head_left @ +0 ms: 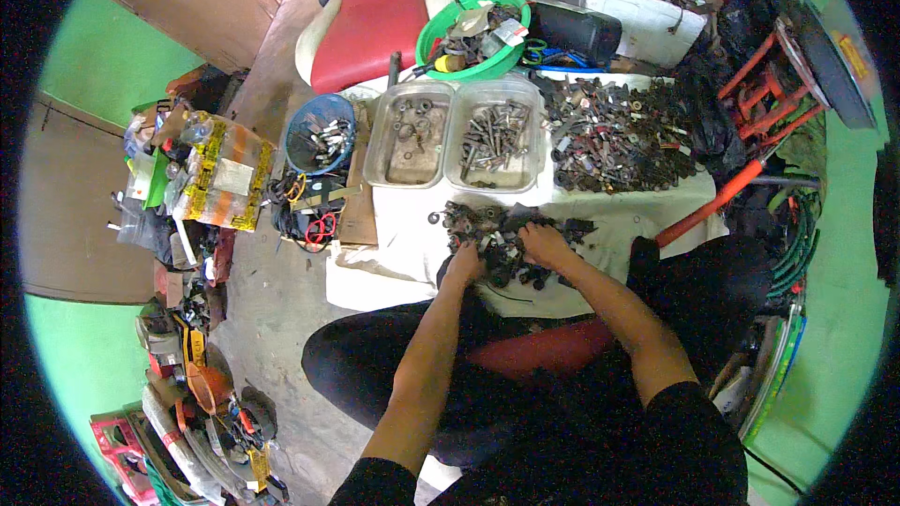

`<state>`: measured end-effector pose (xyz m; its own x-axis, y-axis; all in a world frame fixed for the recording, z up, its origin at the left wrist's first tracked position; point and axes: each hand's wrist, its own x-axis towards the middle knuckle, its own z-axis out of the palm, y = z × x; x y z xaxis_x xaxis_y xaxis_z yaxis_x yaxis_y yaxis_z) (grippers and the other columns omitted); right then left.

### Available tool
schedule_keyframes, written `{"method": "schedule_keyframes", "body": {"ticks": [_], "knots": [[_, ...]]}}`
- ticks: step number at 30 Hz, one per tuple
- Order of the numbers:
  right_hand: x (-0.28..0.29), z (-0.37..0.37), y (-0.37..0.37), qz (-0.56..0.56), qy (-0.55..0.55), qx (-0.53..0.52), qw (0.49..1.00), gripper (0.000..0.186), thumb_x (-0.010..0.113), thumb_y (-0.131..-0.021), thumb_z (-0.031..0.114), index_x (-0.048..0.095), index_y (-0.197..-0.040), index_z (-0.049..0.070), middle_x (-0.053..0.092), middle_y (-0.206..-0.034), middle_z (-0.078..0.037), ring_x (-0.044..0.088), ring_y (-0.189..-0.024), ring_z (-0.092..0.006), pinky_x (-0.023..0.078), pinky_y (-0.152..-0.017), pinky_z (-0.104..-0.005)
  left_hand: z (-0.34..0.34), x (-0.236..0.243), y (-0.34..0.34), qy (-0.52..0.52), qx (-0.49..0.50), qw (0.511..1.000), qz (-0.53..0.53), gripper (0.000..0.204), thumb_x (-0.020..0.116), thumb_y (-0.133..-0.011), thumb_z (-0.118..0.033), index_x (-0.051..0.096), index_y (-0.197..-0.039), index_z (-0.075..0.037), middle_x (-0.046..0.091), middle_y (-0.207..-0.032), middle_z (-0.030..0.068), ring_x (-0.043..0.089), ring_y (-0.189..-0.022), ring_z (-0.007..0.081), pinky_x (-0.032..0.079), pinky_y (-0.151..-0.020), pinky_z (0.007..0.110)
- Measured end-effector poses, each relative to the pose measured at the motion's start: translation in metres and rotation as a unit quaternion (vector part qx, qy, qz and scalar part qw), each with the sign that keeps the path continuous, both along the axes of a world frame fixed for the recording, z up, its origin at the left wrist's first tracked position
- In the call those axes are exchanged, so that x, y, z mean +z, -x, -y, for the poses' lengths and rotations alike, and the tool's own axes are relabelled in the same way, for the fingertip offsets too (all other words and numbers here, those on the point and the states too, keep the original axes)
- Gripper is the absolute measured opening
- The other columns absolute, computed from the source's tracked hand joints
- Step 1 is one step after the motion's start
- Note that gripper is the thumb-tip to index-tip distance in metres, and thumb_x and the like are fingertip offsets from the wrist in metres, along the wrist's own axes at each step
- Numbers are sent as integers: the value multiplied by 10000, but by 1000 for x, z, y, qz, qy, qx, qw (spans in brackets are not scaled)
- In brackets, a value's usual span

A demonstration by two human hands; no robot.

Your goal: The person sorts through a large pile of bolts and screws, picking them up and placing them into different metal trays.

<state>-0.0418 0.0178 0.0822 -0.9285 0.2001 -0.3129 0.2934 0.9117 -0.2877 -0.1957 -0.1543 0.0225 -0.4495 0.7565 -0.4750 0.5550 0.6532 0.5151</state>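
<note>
A loose pile of small dark metal parts (497, 267) lies on the white cloth (403, 267) right before me. My left hand (466, 264) rests at the pile's left side, fingers curled down among the pieces. On its right side my right hand (544, 244) presses in, its fingers bent over the parts. Whatever either hand pinches is too small to make out. Beyond the pile stand two clear plastic tubs: the left tub (378, 155) with a few rings and washers, the right tub (456, 155) with many bolts.
A wide heap of mixed hardware (619, 136) covers the cloth at right. Behind the tubs sits a green basin (518, 61) of parts; a blue basket (293, 155) stands left. A red-and-white chair (380, 33) is behind. A red bar (712, 201) slants in at right.
</note>
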Motion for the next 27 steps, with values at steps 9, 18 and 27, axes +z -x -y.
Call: {"method": "schedule_keyframes", "body": {"ticks": [9,18,27], "knots": [[-1,0,-22,29,14,-14,999,712,704,-703,304,377,-1259,1,421,-1230,-234,505,-1090,-364,490,-829,-425,-6,-55,3,-91,30,995,-20,515,702,-704,-175,492,-1137,8,526,-1091,253,543,-1001,402,467,-838,446],[1,-2,-15,-49,238,-182,953,544,623,-780,243,398,-1226,29,543,-1117,-250,540,-1042,-371,480,-815,-440,-39,20,-33,-187,58,980,24,325,654,-767,-247,641,-1020,-42,617,-1006,216,590,-951,342,463,-838,387],[-60,-48,-11,-102,670,-425,600,331,399,-861,265,565,-962,-3,601,-924,-138,565,-893,-304,446,-852,-427,-77,99,-40,-216,101,967,92,380,582,-848,-310,609,-1018,29,633,-888,132,597,-835,237,472,-749,322]]}}
